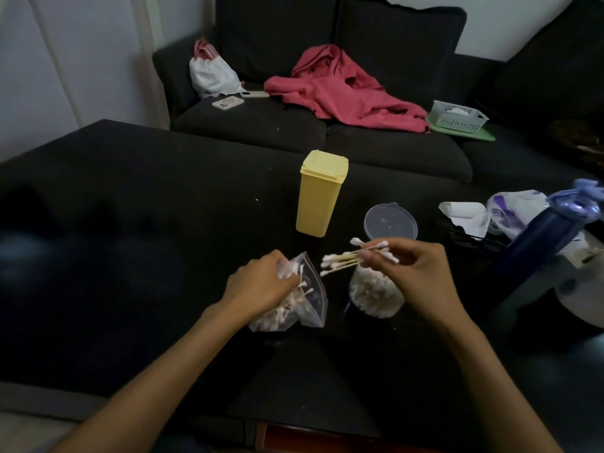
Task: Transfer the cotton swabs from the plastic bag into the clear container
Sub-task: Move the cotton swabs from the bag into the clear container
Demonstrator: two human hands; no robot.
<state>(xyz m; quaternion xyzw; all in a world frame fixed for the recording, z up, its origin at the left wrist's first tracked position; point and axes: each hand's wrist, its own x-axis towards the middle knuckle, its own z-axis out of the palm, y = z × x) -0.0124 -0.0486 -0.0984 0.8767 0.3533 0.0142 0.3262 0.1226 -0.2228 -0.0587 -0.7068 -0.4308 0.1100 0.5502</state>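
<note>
Dark tabletop (130, 223) on the left with nothing on it that matters here. Moving in, the left hand (258, 282) sits curled around the mouth of the plastic bag (304, 305), fingers bunching the top of it, and a good heap of cotton swabs shows through the film with a few heads poking out at the opening. Just behind stands a yellow lidded box (320, 194), upright, near the action but not touching it. Next across, the loose clear lid (390, 222) lies flat on the table beyond the clear container (376, 294), which stands upright and looks already well filled with swabs. Right over it, the right hand (415, 263) pinches a bundle of cotton swabs (346, 258) between thumb and fingertips, held sideways, the free ends fanned out toward the bag. Far right, a blue bottle (549, 233) leans among white bags (510, 214).

Here's the worry: that bundle is horizontal and splayed, so unless it is turned upright some sticks could catch the rim and scatter onto the table. The container looks crowded, so pushing more in may tip it or jam swabs crosswise. A loose pinch could also shed the outer sticks.
</note>
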